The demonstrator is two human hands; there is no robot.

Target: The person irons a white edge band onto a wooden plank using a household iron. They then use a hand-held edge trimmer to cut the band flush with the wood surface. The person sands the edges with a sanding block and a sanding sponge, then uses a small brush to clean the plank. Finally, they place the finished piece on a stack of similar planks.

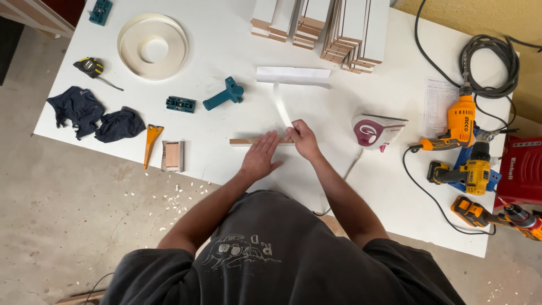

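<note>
White worktable (237, 39): flat left hand (261, 156) on narrow wooden strip (244, 142), right hand (302, 139) pinching thin white edge tape (280, 105).

The desk (226, 164) looks smooth, matt white. The board (248, 142) shows bare wood along its edge; the tape strip (281, 104) looks thin, smooth, white. Dark rags (96, 116) are crumpled cloth. The floor (68, 209) is rough concrete.

A: What are the hands on?

B: The left hand (261, 156) lies flat on a narrow wooden strip (248, 142) on the white table (361, 192). The right hand (303, 139) pinches white edge-banding tape (282, 105) at the strip's right end.

A: And around them?

B: A clothes iron (375, 130) sits at three o'clock, just beside the right hand. Stacked white panels (339, 28) stand at twelve. A tape coil (152, 46) lies at ten, and dark rags (96, 116) at nine.
</note>
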